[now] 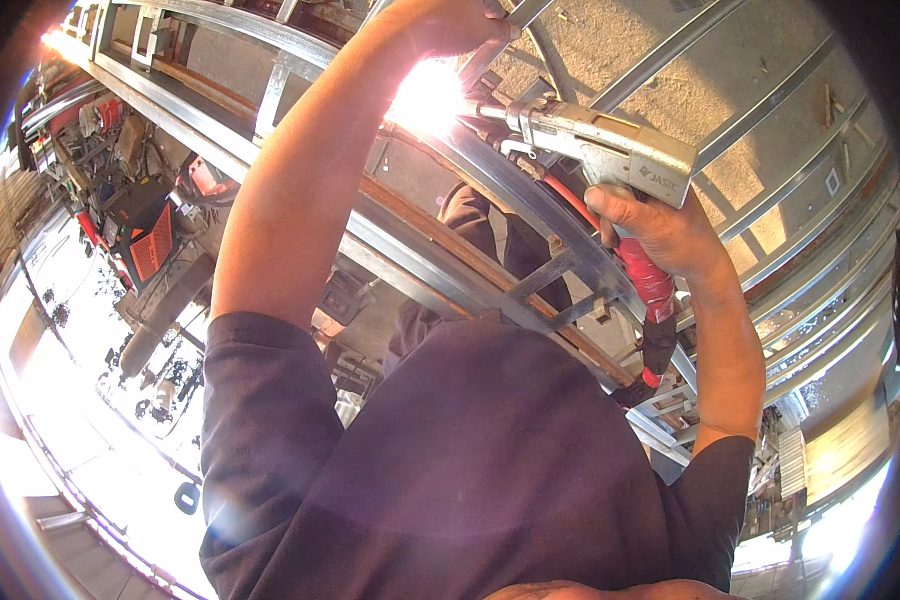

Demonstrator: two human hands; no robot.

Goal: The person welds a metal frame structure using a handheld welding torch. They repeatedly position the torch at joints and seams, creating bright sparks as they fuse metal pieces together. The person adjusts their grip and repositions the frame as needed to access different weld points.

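Observation:
My right hand (656, 225) grips a handheld laser welding torch (607, 146), a silver metal body marked Jasic with a red-wrapped handle below. Its nozzle points left at a glaring white-pink light on the metal frame, and the glare hides the spot beneath it. Beyond the light, near the top edge, my left hand (457, 26) is at a metal tube (487, 56) of the frame; its fingers are partly cut off by the picture's edge and washed out, so its hold is unclear. Square metal tubing (525, 176) runs diagonally below the torch.
Parallel metal bars (765, 97) cross above the concrete floor (592, 37) at the right. A brown-edged rail (435, 225) and more tubing pass before my body. On the left lie a black and orange machine (150, 240) and cluttered tools. A cable (551, 56) runs behind the torch.

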